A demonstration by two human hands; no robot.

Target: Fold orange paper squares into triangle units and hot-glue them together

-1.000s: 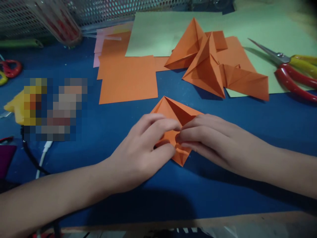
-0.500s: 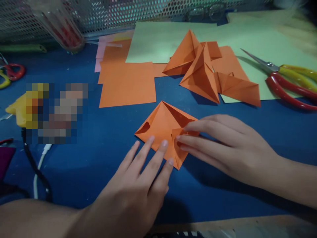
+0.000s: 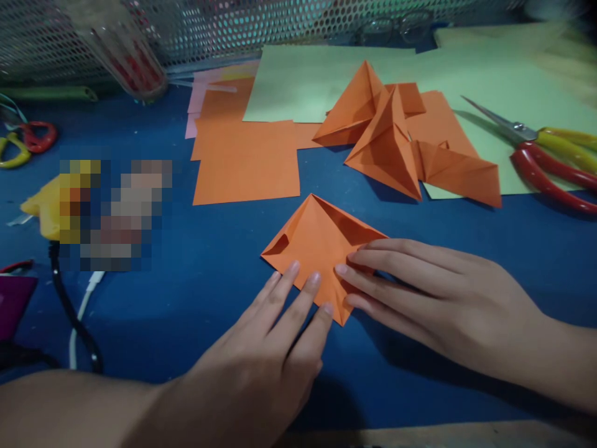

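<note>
and the folded orange paper (image 3: 321, 239) flattens! right hand (image 3: 452, 298) lays straight, parted fingers over it; left hand (image 3: 265, 348), fingers spread, steadies; fold probably setting, half-hidden.

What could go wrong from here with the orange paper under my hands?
Your left hand has its fingertips only near one edge of the folded orange paper, so it might twist under your right hand. The layers gape at its left corner, so pressing there could leave a crooked crease. The scissors point toward the finished-looking orange pieces; a bump might push the tip into them.
</note>
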